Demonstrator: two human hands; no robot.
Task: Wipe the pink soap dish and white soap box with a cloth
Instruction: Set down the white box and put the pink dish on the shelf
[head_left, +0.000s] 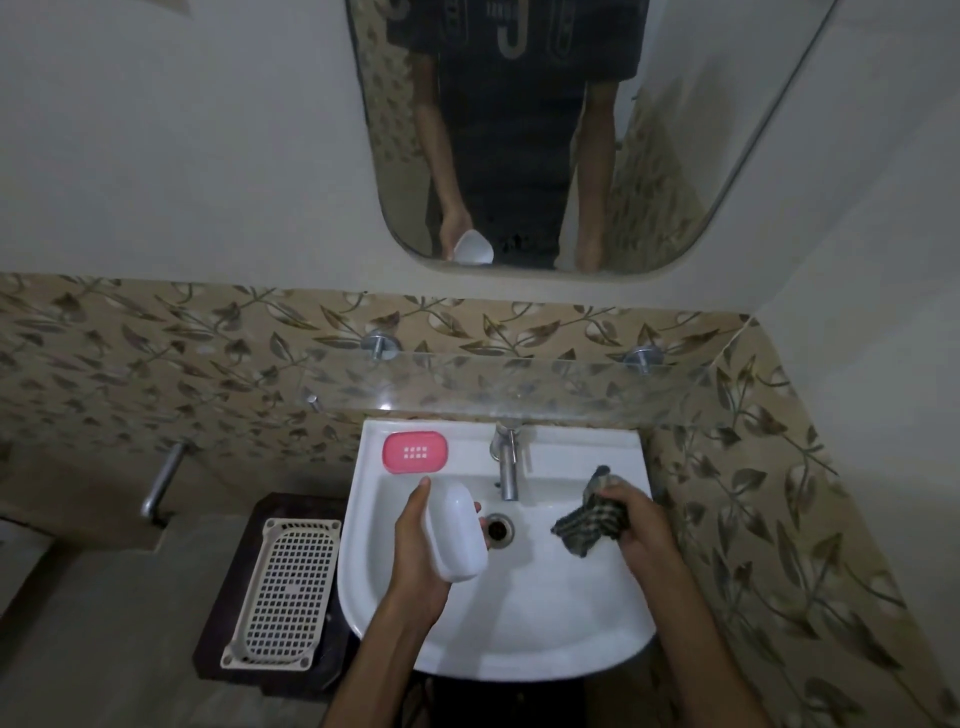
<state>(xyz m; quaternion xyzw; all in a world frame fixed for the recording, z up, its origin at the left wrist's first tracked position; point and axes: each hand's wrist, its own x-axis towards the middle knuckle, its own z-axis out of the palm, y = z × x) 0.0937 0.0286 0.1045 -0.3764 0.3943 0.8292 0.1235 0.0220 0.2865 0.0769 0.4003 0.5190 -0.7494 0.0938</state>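
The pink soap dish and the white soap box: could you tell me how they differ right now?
The pink soap dish rests on the sink ledge, left of the tap; the white soap box is held over the basin by the left hand. The dish shows drain holes; the box looks smooth and closed. Both are rounded oblongs.

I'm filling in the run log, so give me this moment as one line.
left hand: holds soap box over sink | right hand: holds cloth | soap dish: on sink rim

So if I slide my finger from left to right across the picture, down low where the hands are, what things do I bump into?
Cream basket tray → left hand → white soap box → drain hole → checked cloth → right hand.
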